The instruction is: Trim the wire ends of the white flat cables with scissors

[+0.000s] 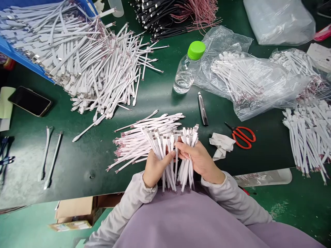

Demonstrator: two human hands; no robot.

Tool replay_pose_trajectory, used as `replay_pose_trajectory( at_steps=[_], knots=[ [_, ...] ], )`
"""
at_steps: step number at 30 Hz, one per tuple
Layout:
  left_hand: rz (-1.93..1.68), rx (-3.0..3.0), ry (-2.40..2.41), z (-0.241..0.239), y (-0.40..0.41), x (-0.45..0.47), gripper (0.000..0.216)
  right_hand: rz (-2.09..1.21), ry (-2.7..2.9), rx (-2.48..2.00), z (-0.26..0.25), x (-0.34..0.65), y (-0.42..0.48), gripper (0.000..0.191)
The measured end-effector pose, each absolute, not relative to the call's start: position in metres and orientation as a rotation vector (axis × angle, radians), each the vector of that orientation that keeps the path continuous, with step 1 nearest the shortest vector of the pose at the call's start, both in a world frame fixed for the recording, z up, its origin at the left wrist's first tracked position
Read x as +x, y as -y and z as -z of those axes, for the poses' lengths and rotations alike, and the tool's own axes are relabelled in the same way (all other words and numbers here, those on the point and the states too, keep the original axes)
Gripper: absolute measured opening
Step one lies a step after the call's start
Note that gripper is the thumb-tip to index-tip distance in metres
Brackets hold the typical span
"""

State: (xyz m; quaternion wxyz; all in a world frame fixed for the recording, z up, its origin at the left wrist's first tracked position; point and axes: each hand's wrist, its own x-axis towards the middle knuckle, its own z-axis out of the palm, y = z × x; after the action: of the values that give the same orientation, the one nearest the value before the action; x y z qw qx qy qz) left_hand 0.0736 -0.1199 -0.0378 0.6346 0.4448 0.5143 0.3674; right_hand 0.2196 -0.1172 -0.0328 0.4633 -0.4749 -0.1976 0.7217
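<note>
At the table's near edge my left hand (pixel 156 166) is closed around a bunch of short white USB cables (pixel 167 162), their metal plugs pointing up and away from me. My right hand (pixel 205 162) grips a second bunch of the same cables (pixel 186 168) just beside it. Thumbs and fingertips of both hands meet near one cable between the two bunches. The stripped wire ends of both bunches hang down toward my lap. Behind my hands lies a loose pile of white cables (pixel 152 125) on the green table, their reddish wire ends mostly to the left.
A large heap of white cables (pixel 93 65) spills from a blue bin (pixel 38 65). Around me are a phone (pixel 30 101), a green-capped bottle (pixel 184 75), a cutter knife (pixel 203 109), red-handled scissors (pixel 244 137), crumpled tissue (pixel 221 143), bagged cables (pixel 240 77) and black cables (pixel 155 17).
</note>
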Motion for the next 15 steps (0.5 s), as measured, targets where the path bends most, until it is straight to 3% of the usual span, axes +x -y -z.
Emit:
replay_pose_trajectory(
  at_steps=[7, 15],
  knots=[
    [-0.816, 1.003, -1.153, 0.0382, 0.1196, 0.0723, 0.021, -1.918, 0.495, -1.148, 0.0304, 0.2226, 0.117, 0.037],
    [-0.776, 1.1, -1.186, 0.0389, 0.12, 0.0687, 0.028, -1.765, 0.453, -1.175, 0.0294, 0.218, 0.1198, 0.037]
  ],
)
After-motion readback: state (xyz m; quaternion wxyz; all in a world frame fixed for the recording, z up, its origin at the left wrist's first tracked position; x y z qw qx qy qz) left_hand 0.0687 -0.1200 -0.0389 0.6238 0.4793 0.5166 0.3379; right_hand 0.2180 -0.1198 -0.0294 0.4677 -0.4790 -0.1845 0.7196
